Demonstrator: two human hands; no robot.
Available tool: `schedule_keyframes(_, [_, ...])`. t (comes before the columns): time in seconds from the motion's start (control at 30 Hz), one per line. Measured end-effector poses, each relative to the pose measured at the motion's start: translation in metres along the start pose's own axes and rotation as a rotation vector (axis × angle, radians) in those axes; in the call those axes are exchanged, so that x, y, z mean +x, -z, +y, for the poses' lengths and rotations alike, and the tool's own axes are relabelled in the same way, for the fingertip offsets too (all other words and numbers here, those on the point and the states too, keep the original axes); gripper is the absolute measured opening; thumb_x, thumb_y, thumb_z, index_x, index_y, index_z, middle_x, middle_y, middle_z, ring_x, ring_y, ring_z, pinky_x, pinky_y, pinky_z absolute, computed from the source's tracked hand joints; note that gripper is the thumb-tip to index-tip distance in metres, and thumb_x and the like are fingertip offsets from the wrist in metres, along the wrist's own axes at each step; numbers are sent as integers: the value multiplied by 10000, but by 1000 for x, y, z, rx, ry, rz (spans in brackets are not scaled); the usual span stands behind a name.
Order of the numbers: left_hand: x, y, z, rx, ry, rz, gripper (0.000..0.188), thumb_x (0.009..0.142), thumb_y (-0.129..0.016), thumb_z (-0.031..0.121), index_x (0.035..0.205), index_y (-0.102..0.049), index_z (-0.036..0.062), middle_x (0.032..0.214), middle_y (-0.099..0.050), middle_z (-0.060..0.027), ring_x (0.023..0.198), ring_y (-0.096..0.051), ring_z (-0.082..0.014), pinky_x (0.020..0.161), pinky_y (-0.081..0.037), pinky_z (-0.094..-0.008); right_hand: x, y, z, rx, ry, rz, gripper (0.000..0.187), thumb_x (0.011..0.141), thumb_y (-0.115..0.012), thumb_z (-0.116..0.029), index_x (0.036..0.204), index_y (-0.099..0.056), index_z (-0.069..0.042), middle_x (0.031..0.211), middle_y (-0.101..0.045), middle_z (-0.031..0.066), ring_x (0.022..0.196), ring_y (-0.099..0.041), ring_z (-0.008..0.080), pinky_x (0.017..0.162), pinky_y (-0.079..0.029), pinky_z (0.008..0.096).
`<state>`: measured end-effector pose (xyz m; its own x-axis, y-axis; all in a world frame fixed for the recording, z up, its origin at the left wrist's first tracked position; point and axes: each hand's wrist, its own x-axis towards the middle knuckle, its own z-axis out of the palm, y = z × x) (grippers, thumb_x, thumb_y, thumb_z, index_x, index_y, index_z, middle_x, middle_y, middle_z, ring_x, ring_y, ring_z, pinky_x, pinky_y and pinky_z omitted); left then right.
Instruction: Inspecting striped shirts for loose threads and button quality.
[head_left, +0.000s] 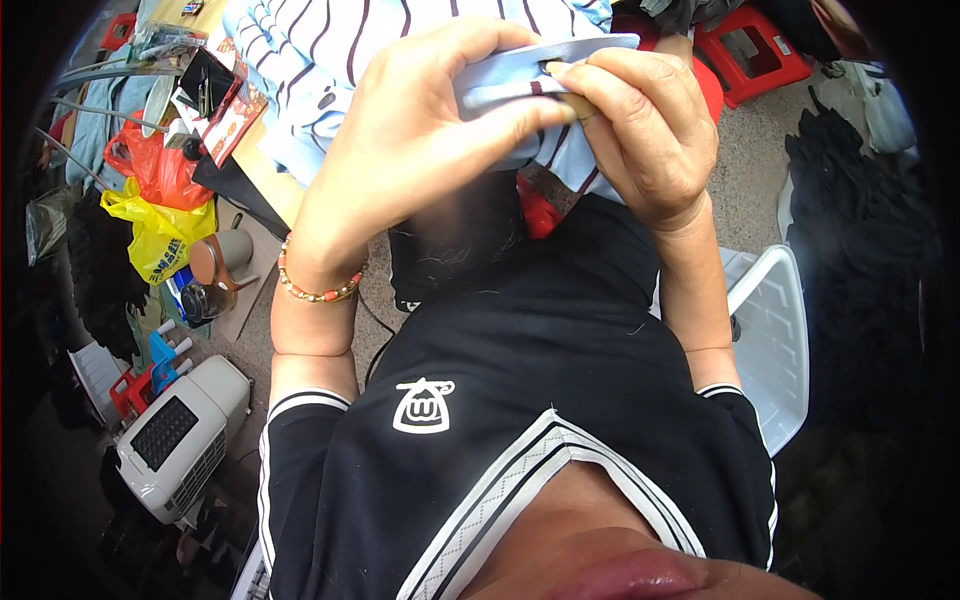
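A light blue garment with dark stripes (325,45) is spread over the table's edge and hangs toward my lap. Its folded pale blue band (490,88) is raised between my hands. My left hand (400,145) is closed on the band, fingers behind it and the thumb stretched along its lower edge. From the other side, my right hand (650,130) pinches the band's right part between thumb and forefinger. A small dark spot shows at the right fingertips; what it is I cannot make out. A beaded bracelet (320,292) circles my left wrist.
The wooden table (268,175) reaches in from the left. Beyond it are red (165,165) and yellow plastic bags (160,235), and a white portable machine (185,440) on the floor. A white plastic basket (785,340), dark cloth (850,260) and a red stool (750,55) are on the right.
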<state>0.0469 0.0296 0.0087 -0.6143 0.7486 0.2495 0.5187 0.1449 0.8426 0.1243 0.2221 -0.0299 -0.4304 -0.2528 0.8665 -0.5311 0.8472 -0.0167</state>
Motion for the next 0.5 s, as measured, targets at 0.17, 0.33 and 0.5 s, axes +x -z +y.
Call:
schedule_keyframes(0.17, [0,-3,-4,7,-3,82,220,864,-747,73,1056,-693,-21,924,-696,-44,838,-638,-92,756,-509,-235,9,8,2,210,-197,-90,250,722,-794,-8,961,-719,-13,925,-663,92,842,-655,216,731,-532,299])
schedule_keyframes(0.33, [0,-6,-16,117,-253,216,232,822,-752,72,1040,-712,6,896,-720,-130,785,-708,-216,712,-542,-287,38,14,-15,551,-728,-81,360,737,-803,-12,1074,-683,13,1000,-648,133,682,-584,138,597,-475,241])
schedule_keyframes(0.5, [-5,-4,-11,60,-164,165,212,838,-760,28,1040,-721,-22,973,-722,-82,867,-669,-117,781,-518,-232,15,11,14,466,-282,-239,299,784,-696,43,1081,-705,7,999,-691,91,845,-648,132,746,-520,236])
